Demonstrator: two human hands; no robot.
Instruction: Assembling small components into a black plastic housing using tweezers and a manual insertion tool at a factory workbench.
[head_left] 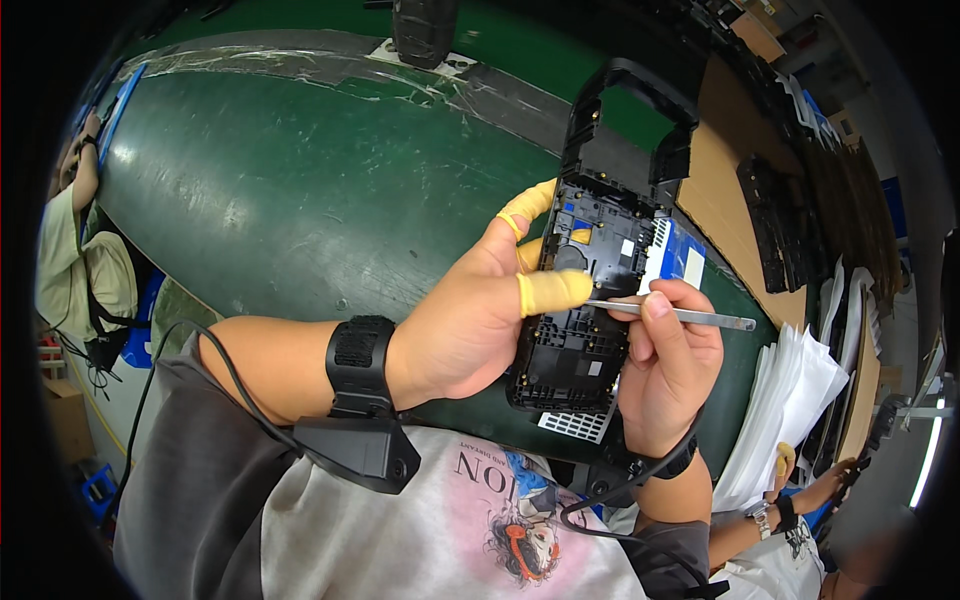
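Note:
A long black plastic housing [572,345] is held tilted upright in front of me. It has a frame-like opening at its far end and small brass-coloured inserts, screw posts and a white label inside. My left hand [455,315], wearing yellow finger cots, grips it from the left, with the thumb over its inner face and fingers behind. Metal tweezers [715,319] lie between the thumb and fingers of my right hand [668,365]. Their tip points left, into the housing beside my left thumb. Whether the tip holds anything is too small to tell.
The green tabletop [300,190] carries a dark block [425,30] on a white plate at the far side. To the right are a cardboard sheet [725,150], a black plastic part [775,225] and white sheets [785,410]. Other people sit at far left and lower right.

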